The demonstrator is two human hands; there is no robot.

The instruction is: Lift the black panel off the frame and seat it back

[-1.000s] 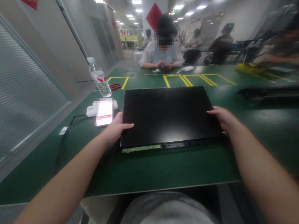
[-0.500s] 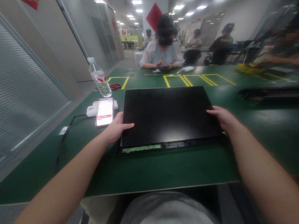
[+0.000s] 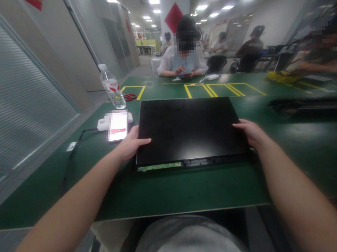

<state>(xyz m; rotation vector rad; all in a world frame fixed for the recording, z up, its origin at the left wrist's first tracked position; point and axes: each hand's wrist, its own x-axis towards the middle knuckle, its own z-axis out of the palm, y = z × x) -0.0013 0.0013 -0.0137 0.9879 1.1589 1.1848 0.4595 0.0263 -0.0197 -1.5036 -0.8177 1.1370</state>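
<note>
Head view: the screen (image 3: 185,128) was just beyond the tabletop's (image 3: 189,193) near edge, contact beneath unclear. The left hand (image 3: 131,145) and right hand (image 3: 251,134) clasped opposite sides, thumbs on top, other fingers mostly hidden. It seemed stiff, slick, fragile; best held by its side edges.

Black rectangular panel (image 3: 187,128), face upward, green circuit strip (image 3: 159,167) exposed at near edge, left; positioned over green desk (image 3: 189,193).
</note>
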